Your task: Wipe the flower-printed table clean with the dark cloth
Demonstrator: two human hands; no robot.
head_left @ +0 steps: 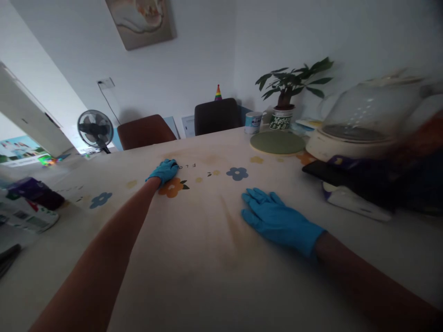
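Both of my hands wear blue gloves. My left hand (164, 171) reaches far across the table and rests on the pale tablecloth (194, 221), beside a printed orange flower (171, 187). Its fingers look curled downward, and what lies under them, if anything, is hidden. Nearer to me, my right hand (277, 216) lies palm down on the cloth, fingers stretched out and slightly apart, with nothing visible in it. A printed blue flower (237, 174) is just beyond it. Brownish streaks (233, 230) mark the cloth between my arms.
At the right stand a glass kettle (370, 110), a dark flat object (341, 180) and a white pack (356, 201). Farther back are a green round mat (277, 142), a can (253, 122) and a potted plant (282, 117). Packages (31, 207) sit left; chairs (216, 116) line the far edge.
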